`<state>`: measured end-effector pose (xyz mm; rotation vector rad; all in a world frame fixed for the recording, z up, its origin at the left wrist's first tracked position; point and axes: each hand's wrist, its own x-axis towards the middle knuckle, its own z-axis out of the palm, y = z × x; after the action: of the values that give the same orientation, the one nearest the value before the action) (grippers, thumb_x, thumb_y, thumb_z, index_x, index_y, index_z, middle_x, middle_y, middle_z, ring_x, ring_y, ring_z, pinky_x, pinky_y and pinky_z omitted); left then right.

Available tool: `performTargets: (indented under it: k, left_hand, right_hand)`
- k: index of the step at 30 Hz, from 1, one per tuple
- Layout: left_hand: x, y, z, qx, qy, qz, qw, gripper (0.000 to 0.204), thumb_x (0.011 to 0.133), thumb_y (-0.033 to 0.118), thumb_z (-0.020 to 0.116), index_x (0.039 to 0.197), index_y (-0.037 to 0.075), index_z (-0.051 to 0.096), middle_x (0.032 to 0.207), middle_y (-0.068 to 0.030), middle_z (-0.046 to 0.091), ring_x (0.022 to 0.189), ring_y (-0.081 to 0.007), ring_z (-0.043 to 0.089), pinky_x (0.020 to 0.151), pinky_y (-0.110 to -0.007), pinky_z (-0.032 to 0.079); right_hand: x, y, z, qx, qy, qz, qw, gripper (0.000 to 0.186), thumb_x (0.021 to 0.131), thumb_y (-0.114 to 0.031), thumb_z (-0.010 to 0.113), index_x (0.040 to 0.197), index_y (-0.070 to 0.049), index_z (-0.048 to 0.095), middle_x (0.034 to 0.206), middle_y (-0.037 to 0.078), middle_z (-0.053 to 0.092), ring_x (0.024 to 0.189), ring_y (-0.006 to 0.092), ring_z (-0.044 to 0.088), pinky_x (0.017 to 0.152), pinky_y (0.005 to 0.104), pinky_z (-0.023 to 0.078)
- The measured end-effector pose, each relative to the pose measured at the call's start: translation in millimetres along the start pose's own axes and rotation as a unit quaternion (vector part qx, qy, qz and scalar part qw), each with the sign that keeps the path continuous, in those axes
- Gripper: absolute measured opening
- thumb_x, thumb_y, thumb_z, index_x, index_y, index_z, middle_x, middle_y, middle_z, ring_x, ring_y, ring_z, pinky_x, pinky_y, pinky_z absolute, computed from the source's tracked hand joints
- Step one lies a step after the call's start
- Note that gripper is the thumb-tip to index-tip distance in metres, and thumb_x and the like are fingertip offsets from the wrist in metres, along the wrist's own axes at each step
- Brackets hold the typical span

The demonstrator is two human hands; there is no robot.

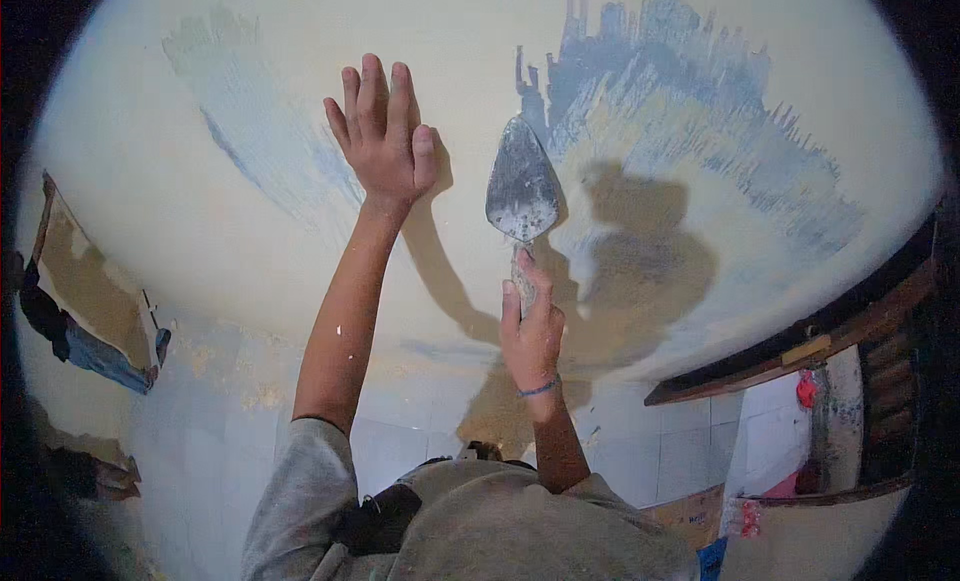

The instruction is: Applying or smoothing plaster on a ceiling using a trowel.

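A cream wall rises before me, streaked with grey-blue patches at left and right. My left hand lies palm down against it, fingers outstretched, left of a pointed metal trowel smeared with grey and white. My right hand grips the trowel's handle below the blade, which is upright, point up, close to the wall; whether it touches the surface I cannot tell. A blue band circles my right wrist. Shadows of my head, arms and the trowel fall on the wall.
Pale floor tiles run along the wall's foot, with crumbs on them. At right are a dark wooden edge, red items and cardboard. At far left, dark and blue cloth shapes are too distorted to make out.
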<state>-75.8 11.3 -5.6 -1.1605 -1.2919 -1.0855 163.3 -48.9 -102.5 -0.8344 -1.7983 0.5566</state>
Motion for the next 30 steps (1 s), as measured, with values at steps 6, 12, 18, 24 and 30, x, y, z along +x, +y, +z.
performTargets:
  k: [6, 12, 18, 24, 30]
  left_hand:
    - [0.7, 2.7, -0.4, -0.011, -0.004, -0.001, 1.0, 0.059, 0.098, 0.037, 0.028, 0.145, 0.006, 0.044, 0.154, -0.0191, 0.032, 0.146, -0.0356, 0.022, 0.118, -0.054, 0.005]
    - [1.2, 5.4, -0.3, -0.015, 0.004, 0.0, 1.0, 0.059, 0.098, 0.037, 0.027, 0.145, 0.005, 0.043, 0.153, -0.0195, 0.033, 0.147, -0.035, 0.02, 0.118, -0.053, 0.004]
    - [3.1, 7.5, 0.1, -0.021, 0.021, 0.001, 1.0, 0.058, 0.099, 0.036, 0.026, 0.145, 0.006, 0.044, 0.153, -0.0185, 0.033, 0.146, -0.0345, 0.022, 0.118, -0.051, 0.004]
    - [2.8, 7.1, -0.8, -0.028, 0.021, -0.009, 0.999, 0.058, 0.1, 0.038, 0.024, 0.146, 0.007, 0.043, 0.154, -0.017, 0.033, 0.147, -0.0348, 0.021, 0.118, -0.052, 0.005]
    - [2.2, 4.5, -0.2, -0.027, 0.021, -0.013, 0.999, 0.059, 0.101, 0.04, 0.022, 0.147, 0.008, 0.041, 0.155, -0.0165, 0.032, 0.147, -0.0348, 0.021, 0.117, -0.053, 0.004]
  right_hand:
    - [-34.9, 34.6, 10.4, -0.024, -0.015, 0.014, 1.0, 0.037, 0.094, -0.01, 0.059, 0.129, -0.005, 0.05, 0.118, 0.024, 0.064, 0.106, 0.0386, 0.064, 0.085, 0.0425, 0.053]
    - [-35.2, 31.1, 5.9, -0.023, -0.001, 0.016, 1.0, 0.033, 0.093, -0.009, 0.059, 0.125, -0.005, 0.053, 0.119, 0.023, 0.064, 0.109, 0.0358, 0.064, 0.087, 0.0413, 0.053]
    - [-29.6, 43.4, 9.8, -0.025, 0.004, -0.017, 1.0, 0.035, 0.091, -0.005, 0.061, 0.124, -0.002, 0.05, 0.116, 0.021, 0.066, 0.105, 0.0371, 0.065, 0.088, 0.0422, 0.051]
    - [-20.0, 50.5, 17.0, -0.009, 0.037, -0.022, 0.999, 0.029, 0.092, -0.012, 0.063, 0.121, -0.009, 0.061, 0.112, 0.016, 0.068, 0.099, 0.0335, 0.067, 0.082, 0.0399, 0.054]
    - [78.5, -18.6, 13.3, 0.02, 0.072, -0.116, 0.99, 0.042, 0.091, -0.012, 0.062, 0.132, -0.011, 0.053, 0.114, 0.017, 0.066, 0.097, 0.0362, 0.066, 0.078, 0.0422, 0.053]
